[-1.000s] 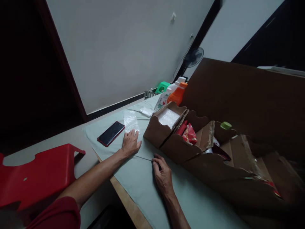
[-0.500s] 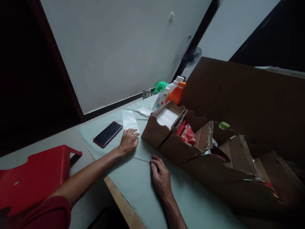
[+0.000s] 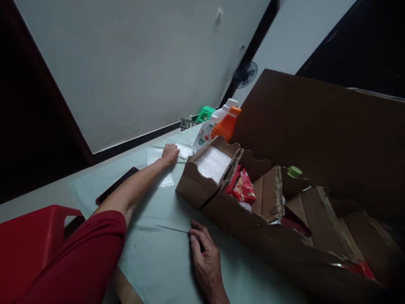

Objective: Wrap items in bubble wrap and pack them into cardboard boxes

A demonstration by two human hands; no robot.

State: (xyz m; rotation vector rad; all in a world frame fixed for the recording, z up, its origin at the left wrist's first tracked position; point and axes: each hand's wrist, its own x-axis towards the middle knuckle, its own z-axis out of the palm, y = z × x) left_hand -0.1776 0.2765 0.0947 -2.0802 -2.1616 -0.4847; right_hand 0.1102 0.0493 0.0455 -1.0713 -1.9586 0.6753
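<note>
My left hand [image 3: 171, 153] reaches far across the cloth, its fingers curled at the near edge of a small piece of bubble wrap [image 3: 184, 151]. Under that forearm lies a larger flat sheet of bubble wrap [image 3: 165, 179], partly covered. My right hand [image 3: 206, 257] rests on the cloth, closed around the dark handle of a thin tool with a long narrow shaft [image 3: 172, 229], perhaps a screwdriver; most of the handle is hidden. Beside both hands stands a cardboard box with compartments [image 3: 193, 185], bubble wrap pouches [image 3: 213, 162] in the end one.
A phone [image 3: 115, 185] lies partly behind my left arm. Red snack packets [image 3: 244, 185] sit in the second compartment. An orange bottle [image 3: 226, 124] and white bottles [image 3: 205, 131] stand behind the box. A red plastic stool [image 3: 28, 236] is at the left, a tall cardboard panel [image 3: 310, 126] at the right.
My left hand has moved forward from the large bubble wrap sheet to the small piece beyond it. My right hand still holds the thin tool. The view has shifted slightly.
</note>
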